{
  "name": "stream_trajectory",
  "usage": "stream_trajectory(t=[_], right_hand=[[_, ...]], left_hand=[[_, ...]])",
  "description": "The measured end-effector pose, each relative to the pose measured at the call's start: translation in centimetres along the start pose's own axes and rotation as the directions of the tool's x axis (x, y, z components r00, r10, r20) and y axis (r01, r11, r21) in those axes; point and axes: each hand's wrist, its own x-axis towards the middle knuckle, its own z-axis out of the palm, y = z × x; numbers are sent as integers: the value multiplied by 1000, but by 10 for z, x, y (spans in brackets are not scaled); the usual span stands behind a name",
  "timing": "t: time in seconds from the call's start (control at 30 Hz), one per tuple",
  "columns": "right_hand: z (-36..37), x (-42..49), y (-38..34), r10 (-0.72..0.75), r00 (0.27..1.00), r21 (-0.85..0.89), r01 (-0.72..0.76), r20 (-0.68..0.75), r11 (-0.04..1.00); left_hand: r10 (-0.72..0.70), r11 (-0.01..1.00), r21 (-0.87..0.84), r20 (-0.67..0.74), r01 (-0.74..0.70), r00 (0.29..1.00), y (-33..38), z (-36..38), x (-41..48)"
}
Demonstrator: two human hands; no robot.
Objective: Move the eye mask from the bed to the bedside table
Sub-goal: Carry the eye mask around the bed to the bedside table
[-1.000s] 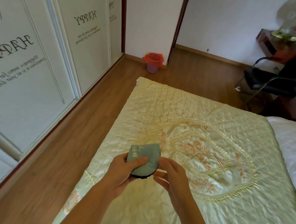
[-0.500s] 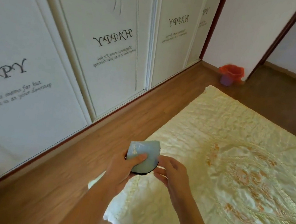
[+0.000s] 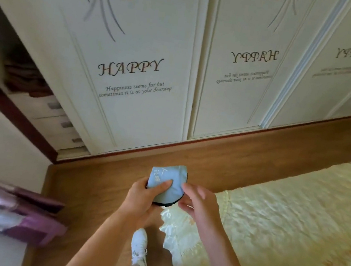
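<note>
Eye mask [image 3: 165, 183] is folded, off the bed [image 3: 293, 219], up over the floor w/ long axis upright. Left hand [image 3: 145, 196] pinches it, thumb on front; right hand [image 3: 199, 201] loose, just beside its right edge. Bedside table not in view.

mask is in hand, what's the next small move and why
Probably keep turning left and carry the mask that way. It is already off the bed, pinched by the left hand with the right hand at its edge, above the floor. No bedside table is in view yet.
</note>
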Motion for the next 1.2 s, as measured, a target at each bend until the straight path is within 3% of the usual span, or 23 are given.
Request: stream_trajectory(t=[0.27,0.47,0.67,0.9,1.0,1.2], right_hand=[[91,68,-9,90,987,-88,-78,133,993],[160,162,-33,123,984,-107,-110,129,988],[211,239,-78,131,987,-69,-125,90,990],[215,305,-107,89,995,-33,-90,-35,995],[194,327,-115,23,999,-7,-23,-40,1000],[134,386,-136,26,981,88,-9,-191,996]], left_hand=[[-3,996,-84,-161,-11,987,29,-89,51],[3,995,-95,-157,-18,988,78,-150,147],[13,1000,14,-149,-11,989,145,-184,236],[-23,995,95,-85,31,996,181,-168,317],[-40,986,157,-51,48,998,188,-148,351],[-68,960,277,68,47,995,203,-78,431]])
